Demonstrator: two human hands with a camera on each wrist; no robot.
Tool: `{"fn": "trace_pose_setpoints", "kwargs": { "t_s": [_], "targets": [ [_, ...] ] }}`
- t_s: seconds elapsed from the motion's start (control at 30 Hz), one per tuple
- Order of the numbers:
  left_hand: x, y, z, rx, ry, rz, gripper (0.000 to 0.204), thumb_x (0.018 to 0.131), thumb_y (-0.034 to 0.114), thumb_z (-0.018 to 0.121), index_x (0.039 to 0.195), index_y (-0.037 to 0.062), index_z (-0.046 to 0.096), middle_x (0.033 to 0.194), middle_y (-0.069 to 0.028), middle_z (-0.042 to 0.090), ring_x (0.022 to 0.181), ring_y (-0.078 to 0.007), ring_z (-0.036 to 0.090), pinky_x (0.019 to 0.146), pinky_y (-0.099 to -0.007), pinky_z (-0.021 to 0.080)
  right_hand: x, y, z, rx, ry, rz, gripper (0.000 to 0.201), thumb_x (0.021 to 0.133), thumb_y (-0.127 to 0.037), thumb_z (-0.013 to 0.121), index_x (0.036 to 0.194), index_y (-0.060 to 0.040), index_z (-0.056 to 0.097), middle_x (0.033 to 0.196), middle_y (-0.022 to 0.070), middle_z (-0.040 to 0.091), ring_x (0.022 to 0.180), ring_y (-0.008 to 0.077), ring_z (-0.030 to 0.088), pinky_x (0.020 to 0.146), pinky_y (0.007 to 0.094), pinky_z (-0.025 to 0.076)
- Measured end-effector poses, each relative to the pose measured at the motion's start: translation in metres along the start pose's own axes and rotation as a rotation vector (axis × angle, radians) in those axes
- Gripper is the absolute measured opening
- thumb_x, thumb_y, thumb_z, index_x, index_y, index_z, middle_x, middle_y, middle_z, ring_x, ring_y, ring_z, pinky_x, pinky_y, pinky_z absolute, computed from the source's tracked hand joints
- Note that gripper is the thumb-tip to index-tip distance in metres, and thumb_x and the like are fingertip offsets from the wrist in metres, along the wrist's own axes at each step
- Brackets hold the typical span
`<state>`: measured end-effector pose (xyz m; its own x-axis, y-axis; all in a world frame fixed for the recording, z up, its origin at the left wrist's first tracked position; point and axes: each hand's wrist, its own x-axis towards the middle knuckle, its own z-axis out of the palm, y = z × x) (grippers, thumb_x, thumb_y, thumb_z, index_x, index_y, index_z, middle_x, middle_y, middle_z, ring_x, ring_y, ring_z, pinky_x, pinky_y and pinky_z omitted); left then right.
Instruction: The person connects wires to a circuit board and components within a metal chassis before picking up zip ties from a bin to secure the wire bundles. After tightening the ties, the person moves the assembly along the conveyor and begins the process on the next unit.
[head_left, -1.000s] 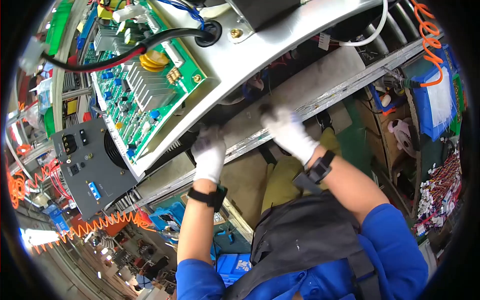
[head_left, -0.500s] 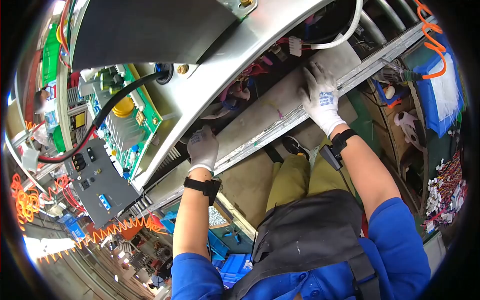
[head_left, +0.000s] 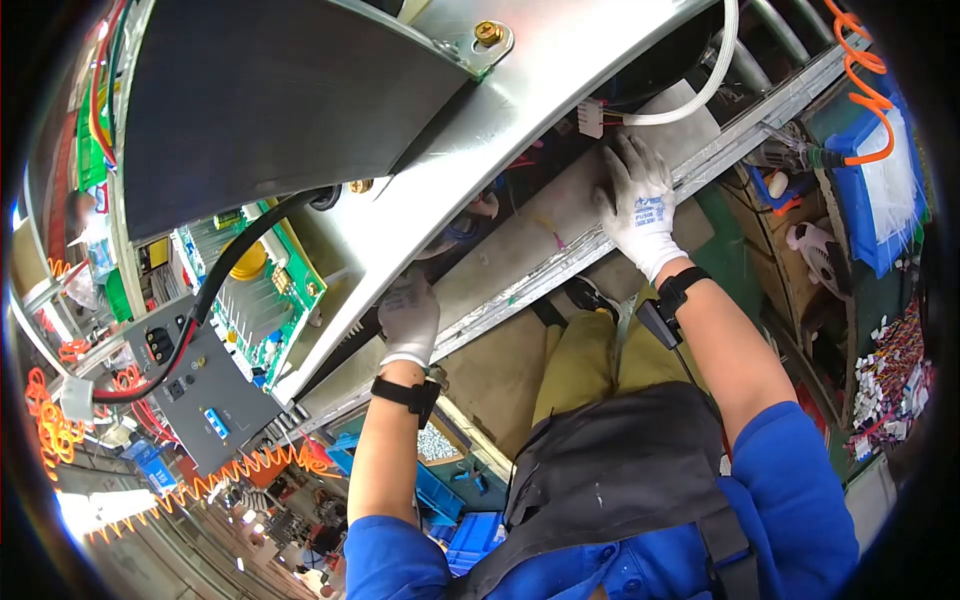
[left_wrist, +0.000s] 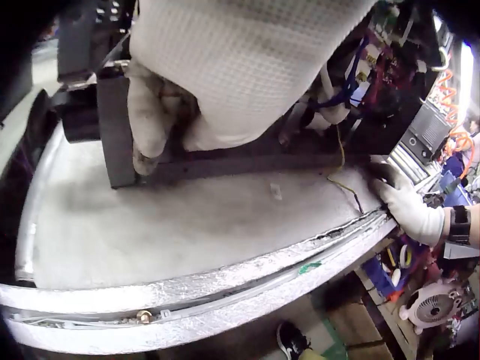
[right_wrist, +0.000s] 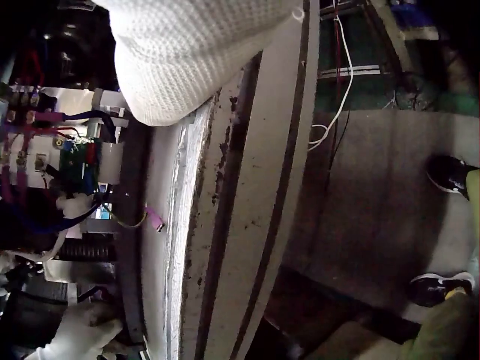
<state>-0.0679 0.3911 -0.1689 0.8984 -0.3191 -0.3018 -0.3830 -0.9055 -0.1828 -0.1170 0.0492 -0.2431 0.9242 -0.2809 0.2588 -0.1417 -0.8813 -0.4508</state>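
Note:
In the head view my white-gloved left hand is at the lower edge of a large open machine with a metal chassis. The left wrist view shows its thumb hooked over the machine's dark frame edge, with the other fingers curled in behind. My right hand, also gloved, lies with extended fingers on a flat metal plate beside the machine's base. Above them stand a black panel and a green circuit board. A yellow-green wire with a pink end hangs over the plate.
A silver-edged rail runs along the plate, and rollers continue at upper right. A white cable ends in a white connector. Lower right are a blue bin, a pink fan and bundled wires.
My right hand, blurred a second ago, moved right and now rests on the plate. The left hand stays at the frame edge. The machine sits slightly lower in the head view than half a second ago.

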Motion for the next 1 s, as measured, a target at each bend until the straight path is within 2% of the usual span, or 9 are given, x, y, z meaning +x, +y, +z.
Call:
{"fn": "trace_pose_setpoints", "kwargs": {
  "t_s": [0.27, 0.47, 0.53, 0.63, 0.67, 0.73, 0.87, 0.93, 1.0],
  "targets": [
    [0.004, 0.001, -0.001, 0.0, -0.098, -0.087, 0.022, 0.089, 0.02, 0.052, 0.105, 0.0105, 0.063, 0.1, -0.0144, 0.067, 0.098, -0.034, 0.064, 0.086, -0.0465, 0.049, 0.001, -0.002, 0.0, 0.004, 0.004, -0.002, 0.052, 0.072, -0.024, 0.065, 0.121, -0.0055, 0.061, 0.133, 0.0166, 0.053, 0.127, 0.0343, 0.046, 0.109, 0.048, 0.032],
    [0.002, -0.008, 0.018, -0.051, 0.051, 0.006, 0.022, 0.09, 0.016, 0.053, 0.107, 0.0089, 0.064, 0.105, -0.0128, 0.067, 0.102, -0.0331, 0.062, 0.088, -0.0445, 0.048, 0.003, -0.005, -0.005, -0.005, -0.026, 0.013, 0.052, 0.071, -0.023, 0.065, 0.12, -0.0051, 0.061, 0.133, 0.0166, 0.053, 0.127, 0.0339, 0.046, 0.109, 0.0476, 0.033],
    [0.007, -0.009, 0.016, -0.398, -0.077, -0.133, 0.024, 0.092, 0.016, 0.052, 0.111, 0.0082, 0.063, 0.109, -0.0132, 0.066, 0.106, -0.0325, 0.061, 0.091, -0.0444, 0.046, 0.002, -0.004, -0.002, -0.008, -0.016, 0.008, 0.052, 0.071, -0.023, 0.065, 0.12, -0.005, 0.061, 0.133, 0.0167, 0.053, 0.127, 0.0339, 0.046, 0.109, 0.0477, 0.033],
    [0.011, -0.004, 0.007, -0.098, -0.123, -0.032, 0.025, 0.092, 0.015, 0.051, 0.113, 0.0078, 0.063, 0.11, -0.0146, 0.065, 0.107, -0.0324, 0.06, 0.092, -0.044, 0.046, 0.003, -0.005, -0.002, -0.015, -0.005, 0.002, 0.052, 0.071, -0.023, 0.065, 0.12, -0.0047, 0.061, 0.133, 0.0168, 0.053, 0.127, 0.034, 0.046, 0.108, 0.0479, 0.033],
    [0.008, -0.007, 0.014, -0.099, -0.121, -0.034, 0.025, 0.092, 0.015, 0.051, 0.113, 0.0078, 0.063, 0.11, -0.0146, 0.065, 0.107, -0.0324, 0.06, 0.092, -0.044, 0.046, 0.003, -0.005, -0.003, -0.016, -0.006, -0.001, 0.053, 0.071, -0.023, 0.065, 0.12, -0.0046, 0.061, 0.133, 0.0168, 0.053, 0.127, 0.034, 0.046, 0.108, 0.048, 0.033],
    [0.008, -0.014, 0.034, -0.314, 0.145, -0.024, 0.02, 0.086, 0.019, 0.053, 0.098, 0.0066, 0.064, 0.09, -0.0149, 0.068, 0.08, -0.0329, 0.067, 0.07, -0.0436, 0.053, 0.003, -0.004, -0.002, -0.017, -0.006, 0.0, 0.053, 0.071, -0.023, 0.065, 0.12, -0.0047, 0.061, 0.133, 0.0167, 0.053, 0.127, 0.034, 0.046, 0.108, 0.048, 0.033],
    [0.008, -0.008, 0.015, -0.004, 0.179, 0.152, 0.019, 0.087, 0.018, 0.052, 0.098, 0.0072, 0.064, 0.089, -0.0151, 0.068, 0.079, -0.0329, 0.067, 0.069, -0.0442, 0.052, 0.0, -0.003, 0.0, -0.008, -0.006, 0.005, 0.053, 0.072, -0.024, 0.065, 0.122, -0.0053, 0.06, 0.134, 0.0164, 0.052, 0.127, 0.034, 0.046, 0.108, 0.0483, 0.033],
    [0.009, 0.0, 0.006, 0.026, -0.129, 0.018, 0.023, 0.082, 0.01, 0.053, 0.101, 0.006, 0.065, 0.096, -0.0152, 0.068, 0.093, -0.0348, 0.065, 0.083, -0.048, 0.049, 0.001, -0.002, -0.002, 0.002, -0.006, 0.001, 0.054, 0.072, -0.024, 0.065, 0.122, -0.0056, 0.06, 0.134, 0.0163, 0.052, 0.127, 0.0338, 0.046, 0.108, 0.0483, 0.032],
    [0.01, 0.0, 0.01, 0.041, -0.101, 0.022, 0.023, 0.082, 0.011, 0.052, 0.1, 0.0059, 0.065, 0.095, -0.015, 0.068, 0.092, -0.0342, 0.065, 0.082, -0.0473, 0.05, 0.002, -0.002, 0.0, 0.014, -0.004, -0.005, 0.054, 0.072, -0.024, 0.065, 0.122, -0.0059, 0.06, 0.134, 0.0162, 0.052, 0.127, 0.0336, 0.046, 0.108, 0.0483, 0.032]
  ]
}}
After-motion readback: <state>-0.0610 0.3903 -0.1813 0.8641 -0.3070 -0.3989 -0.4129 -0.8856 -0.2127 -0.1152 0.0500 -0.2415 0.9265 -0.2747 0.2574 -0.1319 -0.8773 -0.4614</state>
